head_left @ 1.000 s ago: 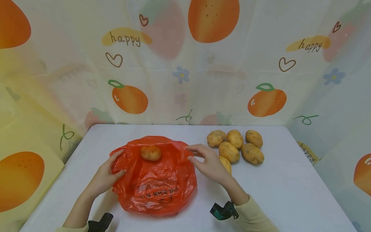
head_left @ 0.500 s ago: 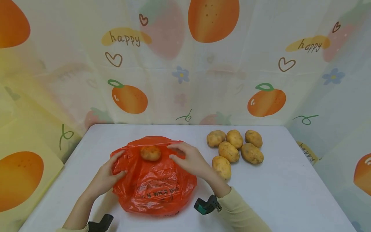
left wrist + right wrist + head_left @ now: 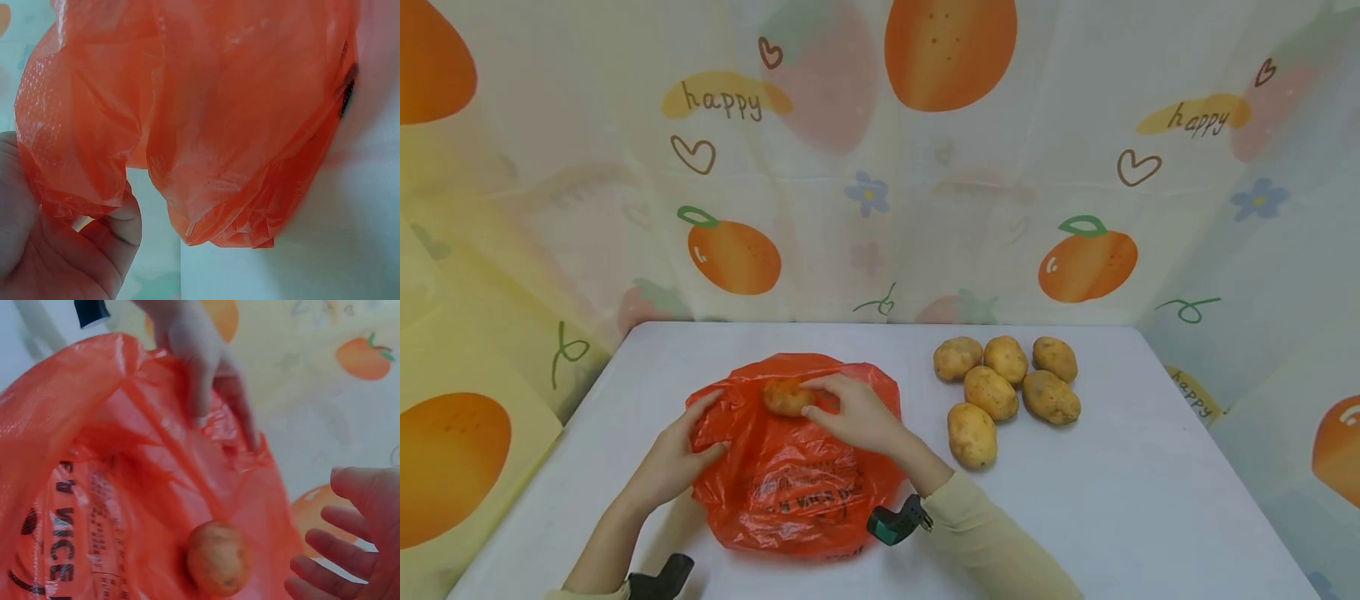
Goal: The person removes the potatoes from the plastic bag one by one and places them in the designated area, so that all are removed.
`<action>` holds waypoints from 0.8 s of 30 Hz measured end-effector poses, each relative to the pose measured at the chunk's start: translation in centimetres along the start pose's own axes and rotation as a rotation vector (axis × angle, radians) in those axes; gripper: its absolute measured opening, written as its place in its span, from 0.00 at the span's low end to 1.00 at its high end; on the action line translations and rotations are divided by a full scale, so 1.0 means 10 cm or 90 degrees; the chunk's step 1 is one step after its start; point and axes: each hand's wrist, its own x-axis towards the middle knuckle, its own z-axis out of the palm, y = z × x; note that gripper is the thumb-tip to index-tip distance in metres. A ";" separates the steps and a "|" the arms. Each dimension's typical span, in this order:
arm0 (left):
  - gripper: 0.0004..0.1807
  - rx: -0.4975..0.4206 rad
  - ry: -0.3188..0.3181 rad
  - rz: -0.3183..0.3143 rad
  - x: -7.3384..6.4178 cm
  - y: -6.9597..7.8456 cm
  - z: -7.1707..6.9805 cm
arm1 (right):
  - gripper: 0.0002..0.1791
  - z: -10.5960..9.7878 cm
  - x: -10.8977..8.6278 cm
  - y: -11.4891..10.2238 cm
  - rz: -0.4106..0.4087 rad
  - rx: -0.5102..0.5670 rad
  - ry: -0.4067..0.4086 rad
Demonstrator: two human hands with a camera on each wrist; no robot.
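A red plastic bag (image 3: 805, 492) with black print lies spread on the white table, its mouth gaping. One potato (image 3: 784, 398) sits inside near the far rim; in the right wrist view the same potato (image 3: 219, 558) rests on the red film. My left hand (image 3: 673, 458) holds the bag's left edge between thumb and fingers, and in the left wrist view the left hand (image 3: 75, 244) has the film in its grip. Over the bag my right hand (image 3: 857, 414) reaches from the right, its fingertips at the potato. The right wrist view shows the right hand (image 3: 356, 544) with spread fingers, holding nothing.
Several loose potatoes (image 3: 991, 393) lie on the table (image 3: 1120, 500) to the right of the bag. Behind the table hangs a patterned cloth (image 3: 880, 250) with printed fruit. A dark camera (image 3: 898, 521) is strapped at the right wrist, another dark camera (image 3: 662, 577) at the left.
My right hand has left the bag's right edge and moved left across the opening to the potato inside. The left hand has stayed on the bag's left edge.
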 end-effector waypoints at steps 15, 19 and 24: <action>0.40 0.001 -0.002 0.005 0.02 0.01 -0.01 | 0.30 0.25 0.24 0.16 0.052 -0.005 -0.066; 0.40 0.002 -0.002 0.002 0.02 0.02 -0.01 | 0.31 0.29 0.28 0.21 0.094 -0.009 -0.063; 0.39 0.006 0.003 0.008 0.03 0.05 -0.01 | 0.30 0.37 0.32 0.26 0.125 0.012 -0.033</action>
